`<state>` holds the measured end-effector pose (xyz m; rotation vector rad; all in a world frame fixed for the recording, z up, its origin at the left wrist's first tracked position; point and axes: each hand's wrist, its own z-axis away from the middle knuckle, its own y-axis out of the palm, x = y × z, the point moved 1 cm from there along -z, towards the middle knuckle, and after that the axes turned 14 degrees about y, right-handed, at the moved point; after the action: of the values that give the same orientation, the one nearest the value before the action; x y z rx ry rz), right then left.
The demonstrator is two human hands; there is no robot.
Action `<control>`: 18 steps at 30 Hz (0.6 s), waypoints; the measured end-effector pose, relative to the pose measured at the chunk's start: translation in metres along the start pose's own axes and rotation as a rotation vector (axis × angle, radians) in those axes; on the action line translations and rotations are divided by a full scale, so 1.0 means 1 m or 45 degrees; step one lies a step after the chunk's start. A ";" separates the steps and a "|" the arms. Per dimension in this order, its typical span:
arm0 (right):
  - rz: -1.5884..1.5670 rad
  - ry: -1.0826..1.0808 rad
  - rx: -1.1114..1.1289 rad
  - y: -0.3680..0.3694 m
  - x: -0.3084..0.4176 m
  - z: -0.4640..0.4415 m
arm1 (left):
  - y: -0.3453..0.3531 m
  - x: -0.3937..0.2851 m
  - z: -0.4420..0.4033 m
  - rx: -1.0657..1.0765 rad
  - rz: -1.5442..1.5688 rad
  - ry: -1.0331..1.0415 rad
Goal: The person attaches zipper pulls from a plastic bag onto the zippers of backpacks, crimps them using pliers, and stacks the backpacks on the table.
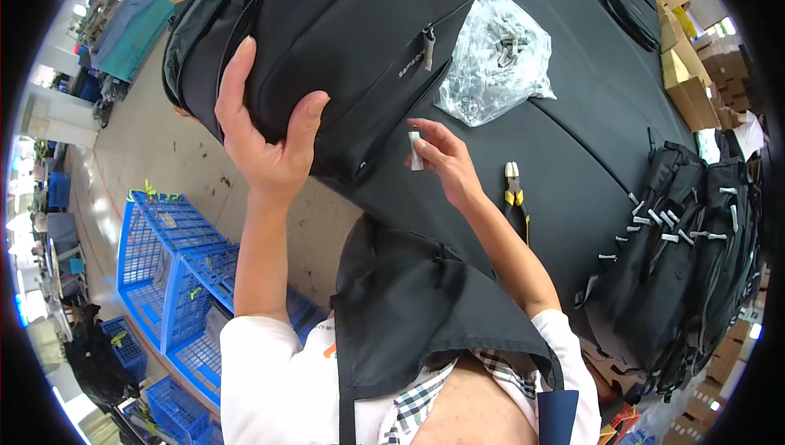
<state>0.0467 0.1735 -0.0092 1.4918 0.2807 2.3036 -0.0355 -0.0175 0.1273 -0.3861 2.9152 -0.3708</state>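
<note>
A black backpack with a small logo and a wrapped zipper pull tilts up at the table's near left edge. My left hand grips its lower side, thumb and index finger spread across the front; the other fingers are mostly hidden behind it. Just right of the bag, my right hand pinches a small whitish wrapped zipper pull; whether it is attached to anything cannot be made out. Yellow-and-black pliers lie on the table by my right forearm.
A clear plastic bag of small pieces rests on the black-covered table. Several black backpacks with whitish wrapped pulls are stacked at right. Another black bag and cardboard boxes are at the far right. Blue crates stand on the floor at left.
</note>
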 end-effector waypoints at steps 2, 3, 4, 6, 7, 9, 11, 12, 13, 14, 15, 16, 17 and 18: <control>-0.064 0.060 0.129 0.006 0.000 -0.002 | -0.006 -0.012 -0.009 0.109 -0.061 -0.038; -0.092 0.105 0.158 0.009 -0.001 -0.002 | -0.006 -0.016 -0.011 0.213 -0.117 -0.070; -0.090 0.106 0.155 0.009 -0.001 -0.004 | -0.007 -0.019 -0.010 0.211 -0.114 -0.072; -0.143 0.185 0.191 0.013 -0.002 -0.006 | -0.010 -0.022 -0.004 0.213 -0.108 -0.091; -0.163 0.197 0.182 0.017 -0.002 -0.007 | -0.010 -0.022 -0.002 0.217 -0.112 -0.098; 0.019 0.156 0.083 0.028 0.001 -0.012 | -0.008 -0.024 0.000 0.172 -0.119 -0.066; 0.201 0.096 -0.021 0.040 0.000 -0.018 | -0.006 -0.022 0.001 0.156 -0.095 -0.076; 0.443 -0.232 -0.097 0.046 -0.002 -0.022 | -0.006 -0.020 0.001 0.140 -0.074 -0.088; 0.682 -0.560 -0.171 0.049 -0.005 -0.024 | -0.005 -0.019 0.000 0.137 -0.076 -0.086; 0.683 -0.560 -0.166 0.049 -0.008 -0.027 | -0.005 -0.019 0.000 0.110 -0.057 -0.096; 0.860 -0.595 -0.235 0.049 -0.012 -0.029 | -0.005 -0.018 0.001 0.085 -0.041 -0.108; 1.039 -0.627 -0.302 0.049 -0.016 -0.031 | -0.005 -0.018 0.001 0.086 -0.049 -0.116; 1.041 -0.619 -0.292 0.046 -0.024 -0.032 | -0.005 -0.018 0.002 0.070 -0.029 -0.124; 1.110 -0.580 -0.316 0.042 -0.032 -0.031 | -0.005 -0.019 0.003 0.055 -0.009 -0.133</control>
<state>0.0211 0.1235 -0.0331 2.2088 -0.9118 2.3102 -0.0162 -0.0173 0.1281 -0.3972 2.8002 -0.4016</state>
